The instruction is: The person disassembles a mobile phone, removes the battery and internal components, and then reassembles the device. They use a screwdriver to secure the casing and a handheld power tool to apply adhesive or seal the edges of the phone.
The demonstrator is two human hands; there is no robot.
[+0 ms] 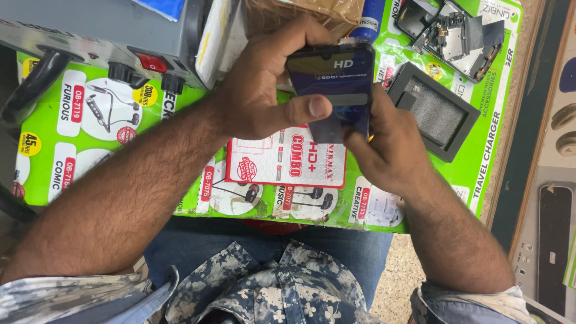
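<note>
My left hand [264, 90] grips a dark phone display panel [333, 78] from the left, thumb pressed across its lower face. My right hand [384, 144] holds the panel's lower right edge, with its fingers behind and under it. The panel has a glossy dark protective film with a printed label on it. Both hands hold it above a white and red flat packet [282, 165] lying on the green printed mat [78, 174].
A grey square pad in a black frame [435, 111] lies to the right. A disassembled phone body [456, 33] sits at top right. A grey machine with a red switch and knobs [120, 42] stands top left, a brown cardboard box [300, 12] behind the hands.
</note>
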